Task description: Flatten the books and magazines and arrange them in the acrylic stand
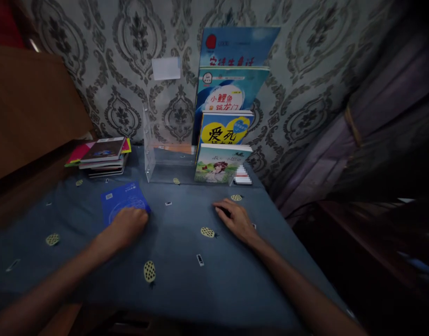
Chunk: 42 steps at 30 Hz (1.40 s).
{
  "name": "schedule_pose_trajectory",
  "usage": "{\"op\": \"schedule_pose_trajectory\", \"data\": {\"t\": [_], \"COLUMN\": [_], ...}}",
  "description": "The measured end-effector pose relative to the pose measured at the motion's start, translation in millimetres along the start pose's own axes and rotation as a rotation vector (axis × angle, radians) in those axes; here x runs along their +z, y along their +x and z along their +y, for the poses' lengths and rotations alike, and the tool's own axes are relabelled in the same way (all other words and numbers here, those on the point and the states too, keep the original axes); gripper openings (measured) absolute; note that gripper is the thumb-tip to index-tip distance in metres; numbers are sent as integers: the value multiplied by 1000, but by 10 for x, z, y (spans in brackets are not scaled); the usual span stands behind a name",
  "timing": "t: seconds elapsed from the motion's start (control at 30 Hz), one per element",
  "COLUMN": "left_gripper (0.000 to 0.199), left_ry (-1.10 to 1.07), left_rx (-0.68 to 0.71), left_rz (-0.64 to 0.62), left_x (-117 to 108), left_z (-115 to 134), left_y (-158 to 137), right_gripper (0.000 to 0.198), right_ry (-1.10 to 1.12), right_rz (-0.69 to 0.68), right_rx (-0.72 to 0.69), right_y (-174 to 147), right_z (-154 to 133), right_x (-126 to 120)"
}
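1. Left hand [130,220], nine o'clock from the point midway between the hands: knuckles uppermost, fingers curled under at the near right corner of a blue booklet [121,198]. Whether it pinches the booklet cannot be told.
2. Right hand [235,219], three o'clock: loosely bent, with a dark gap between thumb and fingers; no held object is seen. It lies low over the patterned tablecloth [179,289].
3. Blue booklet, between nine and ten o'clock: lying on the tablecloth, outside the transparent rack [148,154].
4. Transparent rack, twelve o'clock, near the wall. Four covers show in stepped rows toward one o'clock: a tall blue book [235,45], a turquoise book [252,86], a yellow-and-blue book [209,122] and a green illustrated book [214,170] foremost.
5. Stack of books [102,154], ten o'clock: lying flat, beyond the booklet.
6. Progress, judged from the layout: partway. These four books stand upright in the rack; the booklet and stack remain outside it.
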<state>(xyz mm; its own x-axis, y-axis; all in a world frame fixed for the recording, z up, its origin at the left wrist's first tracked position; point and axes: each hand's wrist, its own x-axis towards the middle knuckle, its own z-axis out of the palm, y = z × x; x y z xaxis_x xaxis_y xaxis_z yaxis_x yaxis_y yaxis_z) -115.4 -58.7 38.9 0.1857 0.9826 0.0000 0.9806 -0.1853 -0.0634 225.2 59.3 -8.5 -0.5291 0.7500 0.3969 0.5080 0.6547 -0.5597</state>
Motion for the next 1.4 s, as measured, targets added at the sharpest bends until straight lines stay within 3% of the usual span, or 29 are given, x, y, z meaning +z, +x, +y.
{"op": "schedule_pose_trajectory", "data": {"t": [0.1, 0.17, 0.3, 0.37, 0.5, 0.63, 0.8, 0.93, 1.0, 1.17, 1.4], "left_gripper": [23, 36, 45, 44, 48, 56, 55, 49, 48, 43, 44], "left_ry": [-63, -104, -507, -522, -373, -217, -32, 61, 127, 196, 189], "left_rx": [136, 153, 285, 351, 291, 296, 292, 224, 181, 113, 93], "left_rz": [-131, -113, -49, -26, 9, 7, 60, 79, 50, -36, -167], "left_x": [-197, -335, -336, -185, 166, 305, 278, 221, 168, 3, -218], "left_z": [490, 790, 1145, 1120, 755, 468, 571, 750, 824, 968, 1073], "left_y": [29, 114, 309, 400, 579, 669, 608, 550, 530, 456, 432], "right_gripper": [28, 28, 29, 30, 31, 29, 31, 37, 38, 37, 37], "right_ry": [14, 32, 78, 109, 129, 74, -111, -181, -185, -181, -263], "right_rz": [2, -2, 17, 32, 26, -10, -73, -239, -317, -384, -354], "right_rx": [1, 10, 36, 50, 55, 16, -59, -300, -351, -346, -273], "right_y": [-2, -3, -7, -13, -24, -21, -105, -304, -388, -430, -350], "right_z": [-11, -18, -21, -21, -32, -60, -307, -679, -784, -642, -382], "right_x": [6, 7, 3, 3, 0, -28, -29, 107, 189, 213, -68]}}
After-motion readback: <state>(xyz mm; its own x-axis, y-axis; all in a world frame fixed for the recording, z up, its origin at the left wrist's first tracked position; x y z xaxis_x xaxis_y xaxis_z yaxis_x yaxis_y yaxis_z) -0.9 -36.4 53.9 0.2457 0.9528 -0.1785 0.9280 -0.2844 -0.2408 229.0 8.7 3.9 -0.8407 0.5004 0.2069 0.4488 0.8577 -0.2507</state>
